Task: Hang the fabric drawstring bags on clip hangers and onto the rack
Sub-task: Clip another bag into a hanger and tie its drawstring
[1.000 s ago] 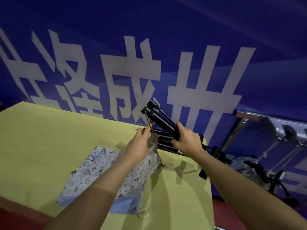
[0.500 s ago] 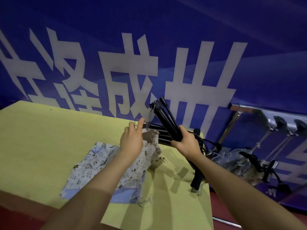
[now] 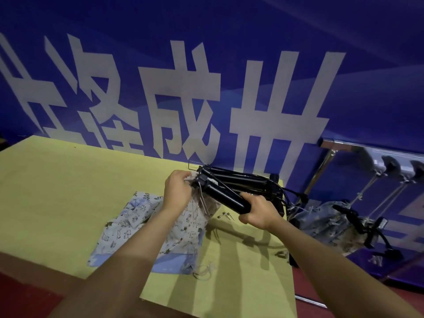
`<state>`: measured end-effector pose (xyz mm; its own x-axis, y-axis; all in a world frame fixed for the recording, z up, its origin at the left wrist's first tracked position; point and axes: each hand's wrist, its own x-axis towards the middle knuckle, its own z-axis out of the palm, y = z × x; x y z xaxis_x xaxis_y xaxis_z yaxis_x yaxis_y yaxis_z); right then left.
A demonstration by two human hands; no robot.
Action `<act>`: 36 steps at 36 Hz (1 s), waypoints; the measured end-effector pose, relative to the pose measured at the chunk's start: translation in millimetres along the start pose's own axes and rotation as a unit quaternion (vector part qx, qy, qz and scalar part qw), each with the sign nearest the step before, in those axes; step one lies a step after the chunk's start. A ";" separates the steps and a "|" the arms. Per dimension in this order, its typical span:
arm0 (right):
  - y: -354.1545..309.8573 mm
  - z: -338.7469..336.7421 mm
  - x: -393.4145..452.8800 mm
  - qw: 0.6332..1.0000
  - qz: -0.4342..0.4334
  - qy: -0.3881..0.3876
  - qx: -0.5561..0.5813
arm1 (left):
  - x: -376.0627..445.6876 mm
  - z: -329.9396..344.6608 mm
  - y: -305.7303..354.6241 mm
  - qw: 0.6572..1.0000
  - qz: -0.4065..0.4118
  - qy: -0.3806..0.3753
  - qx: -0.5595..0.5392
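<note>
My left hand's (image 3: 177,191) fingers are curled in a pinch on the top edge of a printed drawstring bag (image 3: 199,203), lifting it off the table beside the clip end of the hangers. My right hand (image 3: 258,212) has its fingers wrapped round the black bar of a clip hanger (image 3: 223,197), which angles up and to the left from my grip.

Behind everything stands a blue banner (image 3: 229,53) with large white characters. The yellow table (image 3: 57,191) fills the left and near part of the view. On the right, past the table's edge, runs a chrome rack (image 3: 344,145) with hangers and a pale printed bag (image 3: 330,223) hanging from it. A pile of flat drawstring bags (image 3: 128,226), white and light blue with small prints, lies on the table under my left forearm. More black clip hangers (image 3: 243,177) lie stacked at the table's far right, just behind the one I hold. Loose cords (image 3: 204,270) trail from the pile's near edge.
</note>
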<state>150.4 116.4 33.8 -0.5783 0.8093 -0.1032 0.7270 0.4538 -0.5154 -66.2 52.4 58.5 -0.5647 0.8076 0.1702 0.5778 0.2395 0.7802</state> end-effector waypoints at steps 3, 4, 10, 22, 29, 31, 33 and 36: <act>-1.5 2.0 2.0 0.999 -0.009 -0.021 -0.027 | -0.8 0.0 -1.6 0.999 0.027 0.020 0.034; -2.5 2.7 3.3 0.999 -0.010 -0.024 -0.036 | -1.5 -0.6 -2.1 0.998 0.029 0.018 0.061; -10.8 3.8 15.2 0.995 -0.024 -0.019 -0.096 | -5.4 -5.0 2.4 0.999 0.040 0.019 -0.013; -13.9 -7.7 28.2 0.990 -0.038 0.000 -0.133 | 11.6 -2.1 11.0 0.999 -0.006 0.028 -0.039; -9.9 -20.9 30.2 0.976 -0.095 0.013 -0.194 | 26.1 -8.2 16.2 0.995 0.037 0.096 -0.004; -9.9 -24.7 31.7 0.968 -0.114 0.010 -0.224 | 32.8 -11.6 22.1 0.994 0.059 0.088 0.002; -10.3 -28.2 32.4 0.961 -0.126 0.007 -0.248 | 38.3 -13.5 27.8 0.994 0.086 0.061 0.014; -9.8 -34.0 33.4 0.961 -0.125 0.018 -0.248 | 40.8 -11.6 32.1 0.992 0.124 0.014 0.031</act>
<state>136.5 151.7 64.4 -0.7513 0.6599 0.0063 0.6588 0.7505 -0.0512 -77.5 86.8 97.4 -0.4158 0.8307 0.3701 0.7362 0.0685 0.6733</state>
